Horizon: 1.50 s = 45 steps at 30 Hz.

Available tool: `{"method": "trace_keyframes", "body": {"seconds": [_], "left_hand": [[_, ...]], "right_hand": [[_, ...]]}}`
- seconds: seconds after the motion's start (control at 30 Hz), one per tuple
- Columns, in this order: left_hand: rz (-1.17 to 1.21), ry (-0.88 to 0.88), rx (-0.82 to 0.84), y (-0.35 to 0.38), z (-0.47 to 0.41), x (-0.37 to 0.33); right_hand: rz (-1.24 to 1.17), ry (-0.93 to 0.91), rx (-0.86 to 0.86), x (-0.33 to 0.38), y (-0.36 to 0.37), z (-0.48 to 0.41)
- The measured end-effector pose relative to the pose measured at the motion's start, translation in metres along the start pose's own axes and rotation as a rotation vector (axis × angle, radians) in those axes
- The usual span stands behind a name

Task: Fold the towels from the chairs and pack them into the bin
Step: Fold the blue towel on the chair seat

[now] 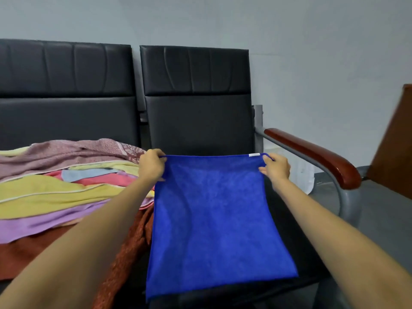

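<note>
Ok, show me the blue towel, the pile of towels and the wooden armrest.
blue towel (214, 215): head view, middle of the spread cloth.
pile of towels (55, 190): head view, on a yellow towel in the stack.
wooden armrest (312, 152): head view, midway along its top.

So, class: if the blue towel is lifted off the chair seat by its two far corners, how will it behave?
Probably floppy: the blue towel lies limp along the chair seat, with soft ripples. Likely light: the left hand and right hand hold its far edge by corner pinches. Its fuzzy surface suggests little slipping.
</note>
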State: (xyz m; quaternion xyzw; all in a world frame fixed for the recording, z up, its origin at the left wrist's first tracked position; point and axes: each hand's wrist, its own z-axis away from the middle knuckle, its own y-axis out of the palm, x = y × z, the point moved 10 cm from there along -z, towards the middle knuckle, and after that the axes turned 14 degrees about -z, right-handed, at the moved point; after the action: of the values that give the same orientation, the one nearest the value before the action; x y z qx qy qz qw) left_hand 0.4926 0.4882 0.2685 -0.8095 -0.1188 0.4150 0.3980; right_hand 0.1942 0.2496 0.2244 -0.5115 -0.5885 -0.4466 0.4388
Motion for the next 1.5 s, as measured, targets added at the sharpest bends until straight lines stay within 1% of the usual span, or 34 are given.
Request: {"method": "trace_keyframes", "body": {"seconds": [0.07,0.17,0.27,0.33,0.4,0.47,0.63,0.9,0.97,1.07,1.13,1.17,1.23,1.3,1.4,1.5], "left_hand": [[0.107,-0.023,-0.015,0.011,-0.010,0.004],[0.078,0.008,-0.022,0.023,-0.016,0.008],[0.040,0.032,0.034,0.040,-0.007,0.019],[0.016,0.066,0.083,0.051,0.010,0.027],[-0.020,0.096,0.120,0.058,0.032,0.035],[-0.064,0.111,0.155,0.061,0.056,0.044],[-0.063,0.143,0.233,0.066,0.109,0.066],[-0.018,0.165,0.258,0.066,0.150,0.089],[-0.032,0.178,0.281,0.069,0.155,0.091],[-0.069,0.191,0.331,0.076,0.159,0.091],[-0.071,0.157,0.339,0.075,0.159,0.091],[-0.068,0.123,0.325,0.072,0.157,0.092],[-0.069,0.015,0.272,0.067,0.150,0.098],[-0.127,-0.128,0.239,0.065,0.145,0.107],[-0.255,-0.269,0.367,0.078,0.147,0.116],[-0.293,-0.305,0.417,0.083,0.143,0.122]], "right_hand": [[-0.047,0.023,0.042,-0.014,0.006,-0.009],[-0.082,0.034,0.071,-0.026,0.009,-0.013],[-0.089,0.159,0.123,-0.046,0.009,-0.002],[-0.058,0.236,0.112,-0.064,-0.001,0.010],[0.079,0.215,0.059,-0.075,-0.021,0.022],[0.183,0.177,0.044,-0.078,-0.035,0.040],[0.255,0.094,0.154,-0.086,-0.051,0.086],[0.288,0.045,0.132,-0.080,-0.080,0.114],[0.312,0.043,0.153,-0.082,-0.081,0.117],[0.401,0.018,0.233,-0.090,-0.076,0.123],[0.448,0.002,0.257,-0.091,-0.075,0.125],[0.481,0.005,0.243,-0.090,-0.076,0.124],[0.528,0.016,0.185,-0.089,-0.080,0.122],[0.545,0.001,0.116,-0.083,-0.079,0.123],[0.660,-0.068,0.042,-0.069,-0.067,0.127],[0.895,-0.073,0.111,-0.070,-0.041,0.132]]}}
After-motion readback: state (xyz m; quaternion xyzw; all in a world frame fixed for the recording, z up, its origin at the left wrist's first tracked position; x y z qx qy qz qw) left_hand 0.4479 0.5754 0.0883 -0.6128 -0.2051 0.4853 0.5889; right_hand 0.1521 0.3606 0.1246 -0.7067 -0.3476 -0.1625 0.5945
